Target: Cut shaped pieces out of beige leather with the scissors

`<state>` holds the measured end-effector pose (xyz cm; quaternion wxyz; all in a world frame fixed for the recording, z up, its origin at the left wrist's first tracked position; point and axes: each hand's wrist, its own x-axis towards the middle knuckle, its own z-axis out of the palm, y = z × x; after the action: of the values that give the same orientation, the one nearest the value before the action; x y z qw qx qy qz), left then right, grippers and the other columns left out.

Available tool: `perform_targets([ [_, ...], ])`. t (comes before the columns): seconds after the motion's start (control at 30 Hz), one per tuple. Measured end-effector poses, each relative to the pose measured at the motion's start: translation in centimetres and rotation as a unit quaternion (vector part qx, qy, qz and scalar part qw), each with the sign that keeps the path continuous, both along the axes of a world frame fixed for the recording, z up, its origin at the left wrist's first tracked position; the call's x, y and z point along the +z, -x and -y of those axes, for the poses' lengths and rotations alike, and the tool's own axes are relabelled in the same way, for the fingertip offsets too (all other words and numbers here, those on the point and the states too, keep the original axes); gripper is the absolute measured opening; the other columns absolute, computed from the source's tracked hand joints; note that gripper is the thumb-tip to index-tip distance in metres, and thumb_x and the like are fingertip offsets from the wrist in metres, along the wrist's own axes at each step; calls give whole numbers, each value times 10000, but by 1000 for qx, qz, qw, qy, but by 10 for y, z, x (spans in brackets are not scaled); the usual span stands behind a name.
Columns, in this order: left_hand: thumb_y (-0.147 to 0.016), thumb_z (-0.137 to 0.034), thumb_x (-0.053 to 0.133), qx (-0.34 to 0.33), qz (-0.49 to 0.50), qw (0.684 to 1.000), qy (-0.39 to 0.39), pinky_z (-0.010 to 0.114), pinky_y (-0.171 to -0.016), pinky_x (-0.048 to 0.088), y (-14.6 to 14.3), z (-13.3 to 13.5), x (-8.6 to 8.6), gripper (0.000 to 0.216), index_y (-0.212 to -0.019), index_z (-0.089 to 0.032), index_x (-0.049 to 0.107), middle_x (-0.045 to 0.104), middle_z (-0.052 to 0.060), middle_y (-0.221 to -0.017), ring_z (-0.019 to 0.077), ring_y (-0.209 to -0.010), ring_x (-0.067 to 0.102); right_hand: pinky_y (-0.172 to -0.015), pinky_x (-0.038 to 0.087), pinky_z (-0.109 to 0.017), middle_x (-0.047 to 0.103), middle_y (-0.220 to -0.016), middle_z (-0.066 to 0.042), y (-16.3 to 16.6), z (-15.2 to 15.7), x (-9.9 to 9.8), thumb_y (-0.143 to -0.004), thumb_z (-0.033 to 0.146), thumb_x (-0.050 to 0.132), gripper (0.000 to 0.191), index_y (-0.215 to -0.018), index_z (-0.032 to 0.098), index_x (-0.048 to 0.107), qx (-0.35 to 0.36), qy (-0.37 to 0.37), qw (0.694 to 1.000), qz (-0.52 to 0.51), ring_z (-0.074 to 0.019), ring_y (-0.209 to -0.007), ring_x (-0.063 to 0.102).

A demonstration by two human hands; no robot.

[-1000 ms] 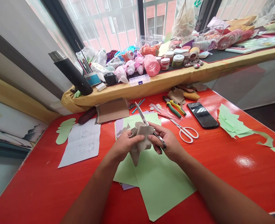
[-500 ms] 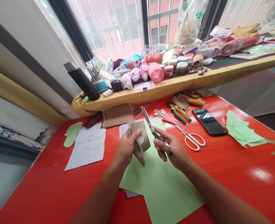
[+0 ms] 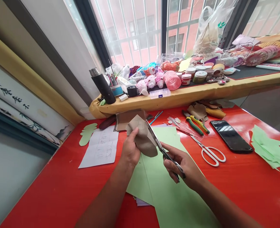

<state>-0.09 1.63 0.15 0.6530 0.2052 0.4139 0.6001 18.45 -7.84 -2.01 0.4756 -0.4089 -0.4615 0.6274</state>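
My left hand [image 3: 131,147] grips a piece of greyish-beige leather [image 3: 146,141], thumb on top, its rounded lower end curling toward the right. In my right hand [image 3: 180,164] is a pair of metal scissors [image 3: 157,141], fingers through the handles. The blades point up and left along the leather's right edge; whether they are cutting into it I cannot tell. Beneath both hands lie large sheets of light green paper [image 3: 175,190]. White-handled scissors [image 3: 212,153] rest to the right of my right hand.
A sketched white sheet [image 3: 99,150] and a green paper cutout [image 3: 88,134] lie left on the red table [image 3: 59,193]. Pliers [image 3: 195,123], a phone [image 3: 231,136] and green paper scraps [image 3: 270,148] lie right. The sill behind holds a black flask [image 3: 102,87] and several jars [image 3: 199,77].
The leather has been turned and opened out, showing a broader face. The scissors now sit against its right edge. My view has swung left, so the scene appears shifted right.
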Motion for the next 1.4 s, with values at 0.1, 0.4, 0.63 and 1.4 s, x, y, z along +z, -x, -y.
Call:
perform_targets([
  [0.1, -886, -322, 854, 11, 8, 1000, -25, 333, -1001, 618, 5, -4, 0, 328, -1188, -210, 793, 834, 67, -1219, 252, -1191, 766, -474, 323, -276, 522, -699, 66, 0, 1, 1, -872, 649, 864, 965, -1629, 127, 570, 14, -4, 1000, 2, -98, -424, 451],
  [0.4, -902, -405, 852, 45, 25, 998, -30, 330, -1020, 618, 16, -9, 4, 309, -1164, -253, 795, 816, 37, -1299, 252, -1290, 730, -500, 337, -283, 503, -670, 72, 2, 3, 1, -859, 710, 845, 964, -1627, 181, 600, 73, 8, 997, 21, -105, -441, 423],
  [0.63, -889, -417, 868, 39, 21, 999, -29, 324, -1069, 596, 17, -10, 4, 324, -1159, -255, 791, 820, 27, -1262, 239, -1337, 696, -493, 340, -279, 510, -665, 68, 2, 3, 1, -869, 693, 846, 945, -1629, 189, 600, 73, -1, 997, 19, -107, -447, 436],
  [1.4, -897, -410, 874, -27, 20, 998, -48, 320, -1110, 539, -8, 8, -1, 355, -1174, -197, 813, 830, 63, -1252, 237, -1236, 743, -493, 368, -275, 516, -690, 73, 5, 5, 1, -847, 716, 866, 1028, -1643, 141, 564, 24, -16, 1000, -7, -99, -471, 441],
])
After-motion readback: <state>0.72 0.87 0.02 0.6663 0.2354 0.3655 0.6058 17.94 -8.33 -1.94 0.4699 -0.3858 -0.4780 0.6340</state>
